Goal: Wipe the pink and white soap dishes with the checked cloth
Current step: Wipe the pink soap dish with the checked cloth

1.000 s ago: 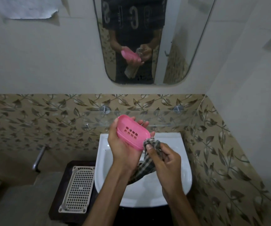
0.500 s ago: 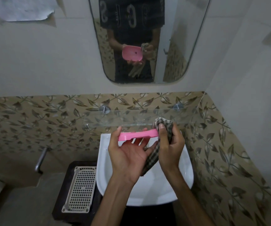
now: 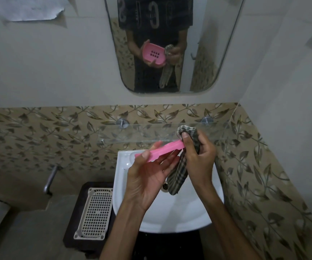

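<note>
Holding the pink dish [image 3: 160,150] edge-on above the sink [image 3: 170,212], the left hand [image 3: 147,182] grips it with its fingers [image 3: 157,145] curled over the far side and its thumb on the near rim. The right hand [image 3: 198,158] has its fingers clenched round the cloth [image 3: 181,166], bunched at the top, and presses it against the right end of the dish, thumb on top; the rest of the cloth hangs down over the basin. A mirror [image 3: 198,53] on the wall reflects the slotted inside of the dish and the cloth beside it. A glass shelf [image 3: 132,134] runs behind the hands. Left of the sink, a white perforated dish [image 3: 95,214] lies on a dark surface [image 3: 76,212], well apart from the hands.
</note>
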